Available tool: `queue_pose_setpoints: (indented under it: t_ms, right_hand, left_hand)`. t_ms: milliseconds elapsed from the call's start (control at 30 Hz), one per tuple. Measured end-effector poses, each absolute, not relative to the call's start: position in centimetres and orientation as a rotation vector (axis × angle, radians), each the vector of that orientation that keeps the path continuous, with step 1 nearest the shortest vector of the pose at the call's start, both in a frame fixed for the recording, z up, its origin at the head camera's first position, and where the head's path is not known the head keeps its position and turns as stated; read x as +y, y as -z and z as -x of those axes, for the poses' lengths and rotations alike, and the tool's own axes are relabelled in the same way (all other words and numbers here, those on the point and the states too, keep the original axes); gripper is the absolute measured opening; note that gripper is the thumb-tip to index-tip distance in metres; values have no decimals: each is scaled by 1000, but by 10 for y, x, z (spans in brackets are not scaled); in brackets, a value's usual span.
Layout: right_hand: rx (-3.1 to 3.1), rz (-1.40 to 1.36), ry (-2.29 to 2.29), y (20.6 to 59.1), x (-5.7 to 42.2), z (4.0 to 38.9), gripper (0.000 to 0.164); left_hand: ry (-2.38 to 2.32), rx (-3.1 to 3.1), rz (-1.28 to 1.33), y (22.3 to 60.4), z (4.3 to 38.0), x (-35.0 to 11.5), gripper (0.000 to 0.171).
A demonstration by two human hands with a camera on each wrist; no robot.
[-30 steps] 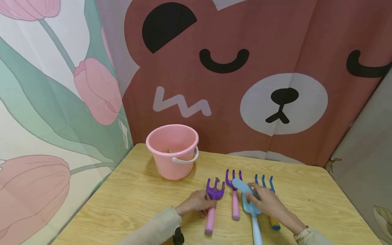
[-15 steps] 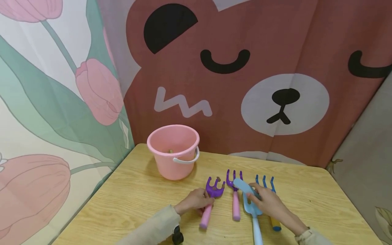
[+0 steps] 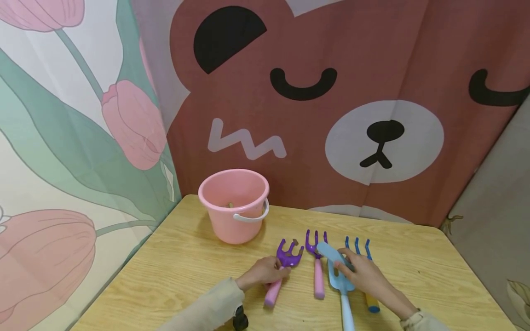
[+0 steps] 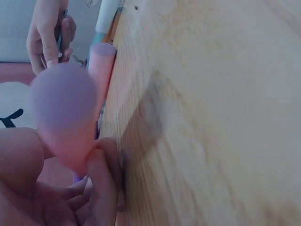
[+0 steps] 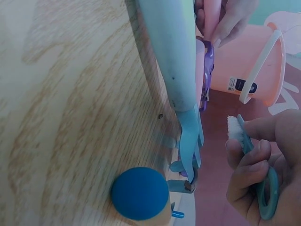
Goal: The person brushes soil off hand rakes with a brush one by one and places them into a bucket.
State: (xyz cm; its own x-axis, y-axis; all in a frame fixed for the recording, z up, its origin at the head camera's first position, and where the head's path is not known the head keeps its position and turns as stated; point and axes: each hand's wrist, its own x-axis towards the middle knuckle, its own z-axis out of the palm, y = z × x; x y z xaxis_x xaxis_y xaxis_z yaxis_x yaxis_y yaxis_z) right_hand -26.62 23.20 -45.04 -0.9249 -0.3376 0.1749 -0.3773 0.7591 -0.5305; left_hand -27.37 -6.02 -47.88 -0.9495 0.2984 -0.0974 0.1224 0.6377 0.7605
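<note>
My left hand (image 3: 265, 271) grips a small garden fork by its pink handle (image 3: 273, 294), just below the purple head (image 3: 291, 259). Brown smudges mark the tines. Seen from the left wrist, the handle's lilac end (image 4: 63, 96) points at the camera, raised off the table. In my right hand (image 3: 366, 273) is a teal scrubbing brush (image 5: 267, 193), its white bristles (image 5: 234, 131) visible in the right wrist view. The brush is held above a light-blue trowel-like tool (image 3: 347, 310), apart from the fork. Between the hands lies a second purple fork with a pink handle (image 3: 318, 278).
A pink bucket (image 3: 236, 230) with a white handle stands at the back left; something small lies inside it. Under my right forearm is a blue-tined rake with a yellow handle (image 3: 371, 301). The wooden table (image 3: 174, 266) ends against the printed bear curtain (image 3: 298, 184).
The fork's handle end has swung left and slightly up as my left hand turns it, while its head shifts slightly left. My right hand and the brush stay nearly still.
</note>
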Motion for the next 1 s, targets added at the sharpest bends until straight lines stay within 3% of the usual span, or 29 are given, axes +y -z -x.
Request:
queue_pose_setpoints:
  t_ms: [167, 1000]
  right_hand:
    - [-2853, -620, -884, 451, 231, 266, 39]
    - [-2879, -569, -882, 453, 232, 266, 40]
  left_hand:
    - [-1185, 2681, -381, 481, 272, -60, 39]
    - [-1414, 2634, -349, 482, 275, -53, 24]
